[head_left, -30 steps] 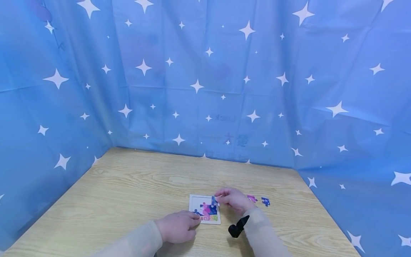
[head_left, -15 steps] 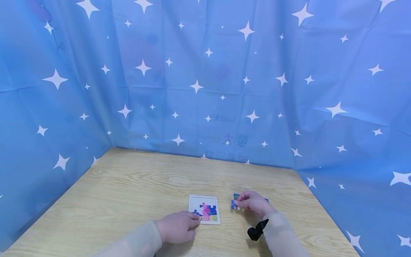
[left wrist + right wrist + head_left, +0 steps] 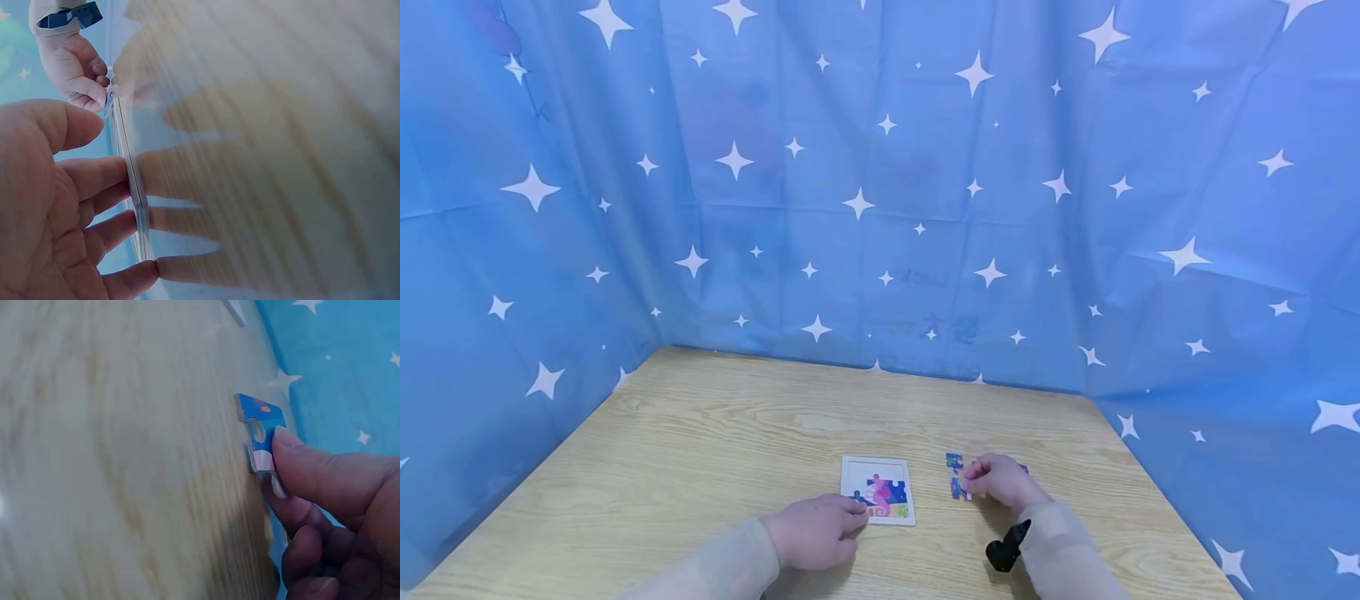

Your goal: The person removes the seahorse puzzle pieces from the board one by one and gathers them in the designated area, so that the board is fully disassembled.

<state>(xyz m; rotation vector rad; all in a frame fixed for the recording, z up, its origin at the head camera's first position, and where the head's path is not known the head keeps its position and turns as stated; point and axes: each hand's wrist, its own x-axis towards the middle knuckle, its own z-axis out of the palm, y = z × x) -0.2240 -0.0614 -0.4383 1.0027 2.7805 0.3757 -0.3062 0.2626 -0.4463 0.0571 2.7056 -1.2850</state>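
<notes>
While the near left corner of the puzzle board (image 3: 886, 520) is touched by the left hand (image 3: 816, 531), fingers loosely extended, a blue piece (image 3: 957, 489) is pinched between thumb and finger of the right hand (image 3: 1006, 482), between board and right edge of worktop (image 3: 760, 425).

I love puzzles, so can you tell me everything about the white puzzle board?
The puzzle board is thin and roughly square, with a pale border. Its upper part is bare white; lower down sit puzzle pieces showing dark blue, a pink figure like a seahorse and yellow-green at the bottom right. It lies flat on the wood-grain table. The left hand touches its edge and, in the head view, covers its lower left corner. I can't tell its material.
</notes>
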